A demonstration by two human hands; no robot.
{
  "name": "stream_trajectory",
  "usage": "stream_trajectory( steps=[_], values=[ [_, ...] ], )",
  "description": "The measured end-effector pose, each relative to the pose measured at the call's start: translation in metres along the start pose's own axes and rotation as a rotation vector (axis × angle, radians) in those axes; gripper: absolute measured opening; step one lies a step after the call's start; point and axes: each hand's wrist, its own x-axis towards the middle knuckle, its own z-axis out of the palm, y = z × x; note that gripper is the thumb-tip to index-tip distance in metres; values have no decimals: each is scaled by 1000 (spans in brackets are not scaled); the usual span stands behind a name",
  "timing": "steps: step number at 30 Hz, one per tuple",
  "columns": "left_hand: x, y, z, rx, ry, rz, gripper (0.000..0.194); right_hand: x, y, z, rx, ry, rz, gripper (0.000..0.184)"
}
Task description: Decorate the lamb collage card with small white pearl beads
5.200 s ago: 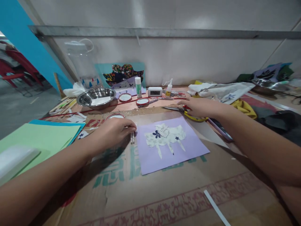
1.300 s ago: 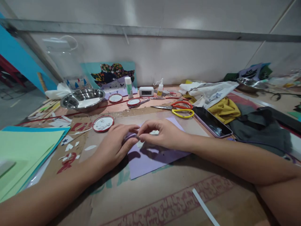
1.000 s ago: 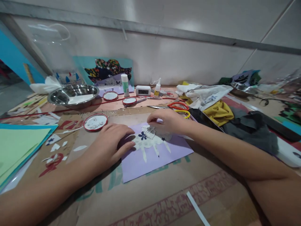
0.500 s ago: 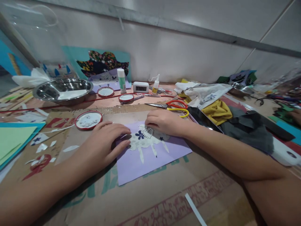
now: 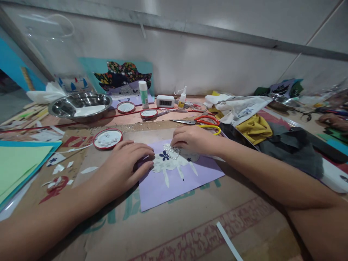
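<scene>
A sheet of purple paper (image 5: 157, 198) lies on the cardboard, bearing a white cloud-like fabric cutout (image 5: 159, 165) with strips hanging below it and a dark blue flower (image 5: 164, 156). A looped string of small pearly beads (image 5: 173, 156) rests on the cutout. My right hand (image 5: 190, 139) is over its upper end, fingers bent and pressed together on the beads; the fingertips are partly hidden. My left hand (image 5: 132, 161) lies with fingers apart on the paper's left edge, holding nothing. Beside it is a red-rimmed lid (image 5: 98, 145) with larger pearls.
Orange-and-yellow scissors (image 5: 187, 122) lie behind my right hand. Farther back stand a glue stick (image 5: 143, 96), a small white clock (image 5: 165, 101), a glue bottle (image 5: 182, 99) and a steel bowl (image 5: 58, 114). Fabric (image 5: 252, 128) and a phone (image 5: 235, 135) are at right; another person's hand (image 5: 334, 121) shows there.
The whole view has shifted slightly to the right. My hands keep nearly the same places on the paper and beads. The other person's hand at far right shows more clearly.
</scene>
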Motion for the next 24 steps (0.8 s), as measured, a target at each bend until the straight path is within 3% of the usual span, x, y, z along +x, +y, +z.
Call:
stream_trajectory(
  steps=[10,16,24],
  values=[
    [1,2,-1,0,-2,2,27,2,-7,-8,62,-42,162,12],
    [0,2,0,4,9,6,25,2,-6,-3,17,-19,60,13],
    [0,1,1,21,23,30,25,1,-4,0,-8,3,25,14]
  ],
)
